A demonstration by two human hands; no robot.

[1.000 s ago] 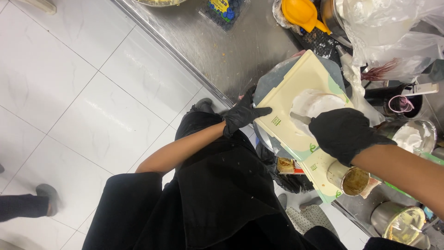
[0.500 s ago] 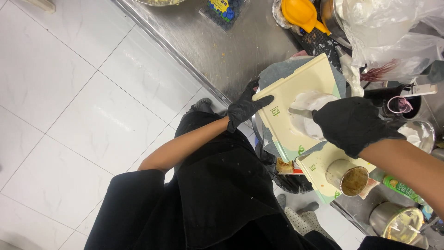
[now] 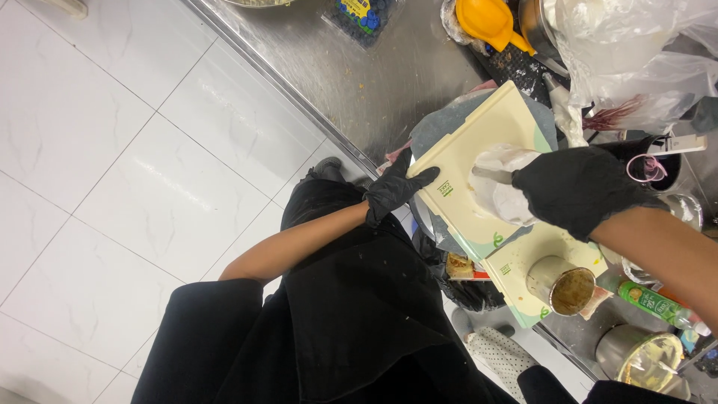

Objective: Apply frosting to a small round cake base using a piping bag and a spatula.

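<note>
Head cam, looking down at steel worktop running diagonally along white tile floor. Cream cutting board lies at the worktop's near edge, on a grey mat, one corner overhanging twd the person. L hand, black glove, fingers spread flat, pressing on the board's near corner at the edge; grips nothing, just steadies. R hand, black glove, closed round a knife handle; blade pokes out from the fist, lying across a pale whitish lump at mid-board; can't tell what the lump is. Second cream board just beside the first, further along the worktop edge, partly under it. On that second board stands an open metal can w/ brownish residue inside. Green-labelled bottle lies on its side just past the can. Round metal pot w/ yellowish contents near the edge beyond that. At the worktop's far side: orange citrus squeezer, clear plastic bags bunched up, blue-and-yellow packet. Person wears black apron, forearms bare. Dark bin bag hangs below the worktop edge under the boards
</note>
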